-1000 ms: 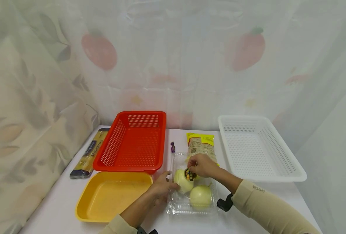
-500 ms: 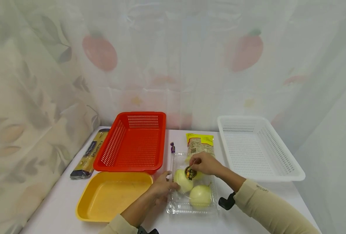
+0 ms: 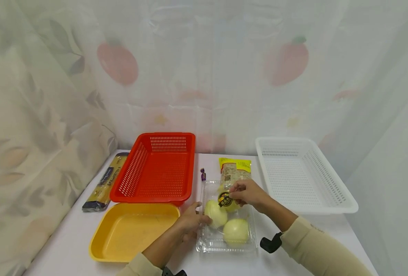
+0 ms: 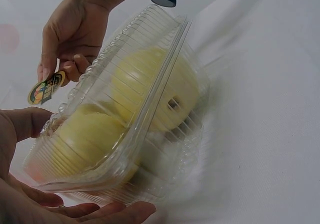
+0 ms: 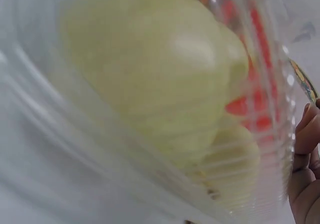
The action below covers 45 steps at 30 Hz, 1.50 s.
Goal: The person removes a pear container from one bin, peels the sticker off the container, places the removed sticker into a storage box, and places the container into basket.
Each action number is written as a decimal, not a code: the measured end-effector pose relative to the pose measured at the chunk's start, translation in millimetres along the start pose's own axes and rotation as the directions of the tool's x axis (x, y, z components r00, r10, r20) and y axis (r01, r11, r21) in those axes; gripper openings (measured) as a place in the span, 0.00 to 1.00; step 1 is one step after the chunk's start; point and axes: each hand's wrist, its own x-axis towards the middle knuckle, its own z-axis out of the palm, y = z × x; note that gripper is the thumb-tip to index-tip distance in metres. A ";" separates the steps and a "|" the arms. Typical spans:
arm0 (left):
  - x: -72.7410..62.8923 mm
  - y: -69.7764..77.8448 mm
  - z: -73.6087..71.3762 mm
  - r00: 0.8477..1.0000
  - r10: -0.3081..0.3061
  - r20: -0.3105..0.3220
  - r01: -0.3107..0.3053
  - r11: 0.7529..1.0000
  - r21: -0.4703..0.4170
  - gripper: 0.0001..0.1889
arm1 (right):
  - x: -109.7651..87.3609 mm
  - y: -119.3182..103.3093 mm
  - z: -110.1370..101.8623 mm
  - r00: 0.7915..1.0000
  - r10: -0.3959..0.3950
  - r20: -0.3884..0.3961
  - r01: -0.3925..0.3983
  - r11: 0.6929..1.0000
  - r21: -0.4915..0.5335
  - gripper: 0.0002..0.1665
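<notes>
"While both your hands were at the clear, ribbed plastic box (image 3: 208, 245), what did each one hold?"

"Your right hand (image 3: 250, 193) pinched the edge of the round black-and-yellow label (image 3: 225, 199) between thumb and fingers, and your left hand (image 3: 191, 220) gripped the box by its left side."

"Was the label free of the lid?"

"You had it above the lid in your left wrist view; whether some of it clung there, I couldn't tell."

"And where did you have the box?"

"On the white table (image 3: 272, 264), right of the yellow plastic basin (image 3: 102, 245), with pale yellow-green round fruits (image 3: 236, 230) inside."

"How was it likely to handle?"

"Your label looked light, thin and bendy, so its edge suited a slow pinch. The box seemed slick and flexible; your firmest hold was probably low on the walls, since the fruits looked heavy enough to roll and bruise."
</notes>
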 end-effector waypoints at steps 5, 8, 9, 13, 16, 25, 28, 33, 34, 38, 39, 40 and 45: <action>0.4 -0.4 -0.8 1.000 -0.009 -0.009 0.009 1.000 0.020 0.44 | -6.1 5.6 0.6 0.999 0.039 -0.022 -0.036 0.994 0.108 0.10; 0.4 -0.4 -0.7 1.000 -0.020 -0.017 0.020 1.000 0.022 0.45 | -10.5 7.0 1.2 0.999 0.041 -0.032 -0.035 0.987 0.160 0.10; 0.4 -0.2 -0.5 1.000 -0.021 -0.018 0.022 1.000 0.019 0.45 | -12.4 7.1 1.5 0.999 0.038 -0.035 -0.031 0.984 0.177 0.11; -0.6 0.3 0.5 1.000 -0.019 -0.013 0.019 1.000 0.000 0.46 | -18.5 9.7 2.9 0.996 0.045 -0.071 -0.027 0.972 0.234 0.13; -1.6 0.8 1.0 1.000 -0.012 -0.007 0.012 1.000 -0.011 0.46 | -22.2 12.4 5.2 0.993 0.055 -0.104 -0.025 0.963 0.270 0.15; -4.4 2.7 0.3 0.999 -0.020 -0.031 0.021 0.999 0.027 0.48 | -29.3 16.7 12.7 0.988 0.052 -0.147 -0.003 0.947 0.320 0.12; -8.1 6.4 -0.6 0.999 -0.019 -0.026 0.019 1.000 0.008 0.48 | -29.4 17.5 13.7 0.986 0.045 -0.160 0.011 0.943 0.332 0.09; -20.3 18.8 -3.2 1.000 -0.007 -0.009 0.007 1.000 -0.026 0.48 | -30.1 18.6 14.4 0.983 0.036 -0.178 0.029 0.937 0.347 0.07; -22.8 21.0 -4.1 1.000 -0.004 -0.009 0.004 1.000 -0.021 0.48 | -30.3 18.7 14.5 0.983 0.034 -0.179 0.031 0.936 0.350 0.07; -32.8 27.2 -9.6 1.000 0.001 0.000 -0.001 1.000 -0.004 0.47 | -30.0 19.0 14.7 0.984 0.027 -0.175 0.037 0.934 0.355 0.06; -34.6 28.2 -11.7 1.000 0.004 0.006 -0.004 1.000 0.003 0.48 | -29.9 19.0 14.8 0.984 0.026 -0.176 0.039 0.933 0.357 0.05; -36.6 29.0 -14.2 1.000 0.013 0.013 -0.013 1.000 0.004 0.48 | -29.9 18.9 14.9 0.984 0.025 -0.177 0.041 0.933 0.357 0.05; -46.7 35.7 -29.6 0.997 0.064 0.038 -0.063 0.998 -0.032 0.46 | -29.2 18.6 15.6 0.982 0.029 -0.189 0.042 0.931 0.363 0.05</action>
